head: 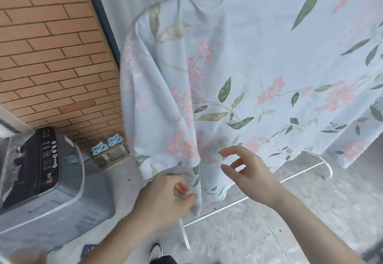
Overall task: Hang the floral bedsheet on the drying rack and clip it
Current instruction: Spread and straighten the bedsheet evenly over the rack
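Already the floral bedsheet (259,72) is draped over the drying rack (306,175), its near left corner hanging low. That edge is pinched by the left hand (165,193), fingers curled on the cloth; the right hand (248,172) is held spread beside it, gripping nothing. The hem is best tugged downward and smoothed flat before the blue clips (107,145), lying far left by the brick wall (51,56), are fetched.

The bedsheet (259,72) is pale blue with pink blossoms and green leaves, the rack (326,165) white, the clips (99,149) light blue, the brick wall (47,56) orange-brown, the washer (47,170) grey.
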A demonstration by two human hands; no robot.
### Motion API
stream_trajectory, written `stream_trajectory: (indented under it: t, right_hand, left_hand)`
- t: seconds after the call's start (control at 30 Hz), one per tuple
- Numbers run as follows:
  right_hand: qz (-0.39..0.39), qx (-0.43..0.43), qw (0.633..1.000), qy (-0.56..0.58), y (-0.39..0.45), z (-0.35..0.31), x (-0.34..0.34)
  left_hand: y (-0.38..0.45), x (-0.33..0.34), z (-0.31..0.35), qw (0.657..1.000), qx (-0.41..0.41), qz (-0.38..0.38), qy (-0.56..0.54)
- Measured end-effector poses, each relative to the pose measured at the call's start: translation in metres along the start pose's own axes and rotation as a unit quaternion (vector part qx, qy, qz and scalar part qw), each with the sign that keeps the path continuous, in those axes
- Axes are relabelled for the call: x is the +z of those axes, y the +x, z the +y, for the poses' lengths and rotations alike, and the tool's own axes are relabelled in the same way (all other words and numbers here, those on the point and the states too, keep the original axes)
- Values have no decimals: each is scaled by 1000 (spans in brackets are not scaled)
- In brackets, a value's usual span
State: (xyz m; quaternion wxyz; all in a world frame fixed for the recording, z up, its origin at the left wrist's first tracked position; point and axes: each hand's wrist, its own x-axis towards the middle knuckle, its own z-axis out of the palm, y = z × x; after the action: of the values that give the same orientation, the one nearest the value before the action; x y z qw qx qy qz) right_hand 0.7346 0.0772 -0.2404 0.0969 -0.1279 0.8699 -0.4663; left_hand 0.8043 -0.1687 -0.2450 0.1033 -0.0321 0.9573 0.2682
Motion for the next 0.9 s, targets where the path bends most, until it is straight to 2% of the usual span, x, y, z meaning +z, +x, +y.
stream_trajectory:
  t: [0.1, 0.2, 0.3, 0.43, 0.53, 0.63, 0.7, 0.83, 0.9]
  right_hand:
    - [-39, -25, 999, 5, 10, 0, -2]
    - [-75, -70, 995, 15, 18, -7, 10]
    - [-99, -123, 987, 35, 24, -17, 20]
    - [-150, -198, 969, 13, 26, -29, 29]
    - [-175, -207, 963, 5, 23, -25, 28]
    - [-142, -171, 975, 17, 22, -12, 23]
    - [-112, -153, 982, 24, 21, -3, 22]
    - [-110, -142, 983, 29, 23, 4, 26]
    - [-122, -147, 981, 27, 32, 3, 30]
  left_hand:
    - [-10, 17, 7, 994, -70, 0, -81]
    - [-25, 28, 17, 969, -106, 47, -218]
    - [-32, 33, 31, 916, -113, 118, -367]
    - [-29, 33, 37, 827, -106, 226, -504]
    - [-28, 28, 37, 780, -82, 297, -545]
    - [-29, 17, 29, 751, -66, 362, -549]
    - [-28, 10, 14, 725, -80, 415, -544]
    - [-25, -8, -11, 630, -141, 489, -587]
    - [-23, -7, -11, 619, -138, 495, -594]
